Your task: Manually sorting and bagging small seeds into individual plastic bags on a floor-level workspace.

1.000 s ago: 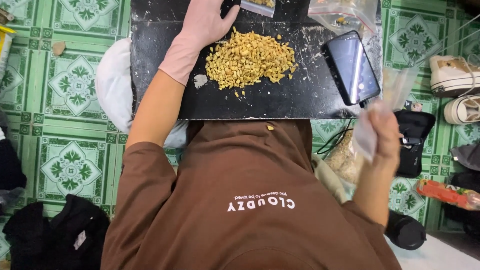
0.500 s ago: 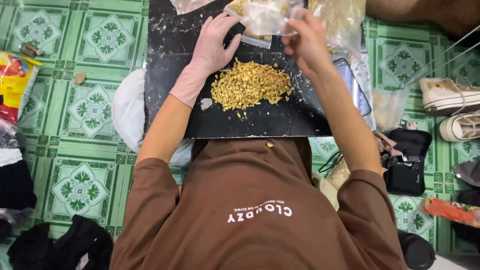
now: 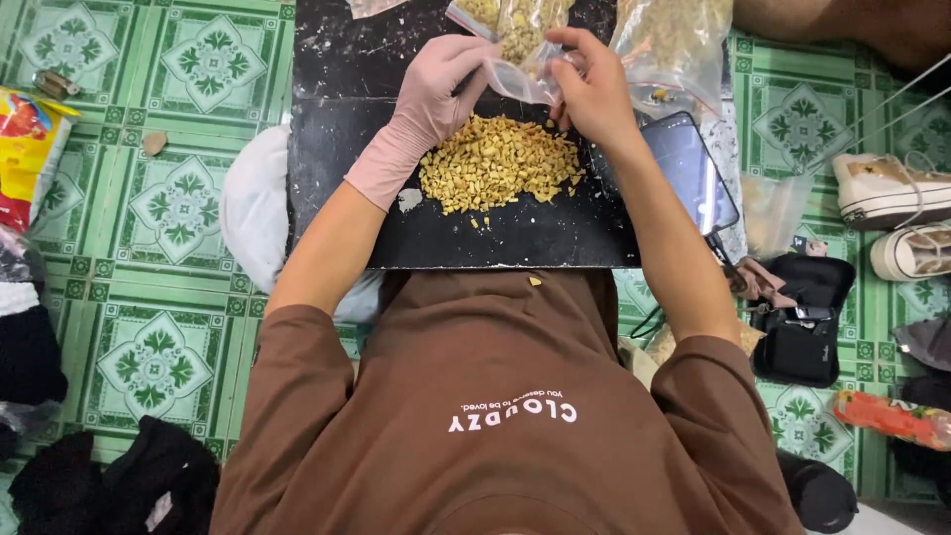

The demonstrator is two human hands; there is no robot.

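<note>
Nearest the camera is the person's brown short-sleeved shirt point(image 3: 495, 416), with one stray yellow crumb point(image 3: 535, 281) lying on its upper edge. Beyond it a black flat board point(image 3: 515, 238) bears a loose heap of small yellow-tan chopped pieces point(image 3: 498, 161), and a dark phone point(image 3: 693, 170) lies tilted at the board's right edge. Above the heap both hands meet on a small clear plastic bag point(image 3: 515, 74). The left hand point(image 3: 436, 84), in a pale pink glove, has its fingers curled shut on the bag's left side; the bare right hand point(image 3: 591, 89) pinches the bag's right edge, thumb against fingers. The bag hangs just over the far edge of the heap, partly filled with the same yellow pieces. It looks thin, limp and light, probably slick against the glove, so it would best be held by its open rim on both sides, kept taut, since the body would sag and spill. The pieces seem dry, loose and prone to scatter. Farther right a larger clear bag of similar pieces point(image 3: 674, 50) rests at the board's corner, with white shoes point(image 3: 892, 188) on the green patterned tile floor point(image 3: 178, 208)
</note>
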